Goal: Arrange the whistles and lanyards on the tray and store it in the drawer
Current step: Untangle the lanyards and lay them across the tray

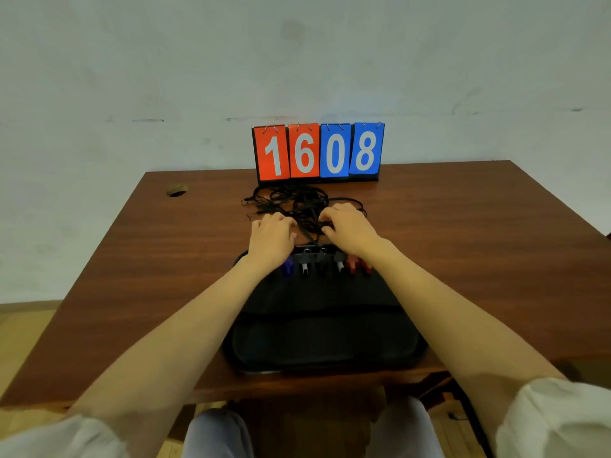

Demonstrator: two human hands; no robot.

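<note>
- A brown wooden counter (148, 259) fills the middle of the frame, with a pale wall behind it.
- A black tray (324, 325) lies on the counter at lower centre, its near rim close to the counter's front edge.
- The whistles (340, 265) sit in a row along the tray's far edge. A blue whistle (287, 266) is at the left end, dark ones are in the middle, and red whistles (353, 264) are at the right end.
- The lanyards (291, 200) are a tangled heap of black cord on the bare counter, just beyond the tray at centre frame. Some strands run down towards the whistles.
- The left hand (271, 239) rests knuckles-up on the left side of the heap. Its fingers (284, 223) are bent down into the cords, but their tips are hidden, so I cannot tell whether they pinch a strand.
- The right hand (350, 229) is on the right side of the heap, and its fingers (327, 229) are curled and pinching black cord.
- Both wrists cross above the whistle row and hide its two ends. The forearms cover the tray's left and right edges.
- A flip scoreboard (317, 152) stands upright at the counter's far edge, directly behind the lanyards. It shows 1 and 6 on red cards and 0 and 8 on blue.
- A round cable hole (177, 190) is in the counter at upper left.
- White sleeves (555, 421) fill the bottom corners of the frame, and the person's knees (215, 434) show at bottom centre below the counter.
</note>
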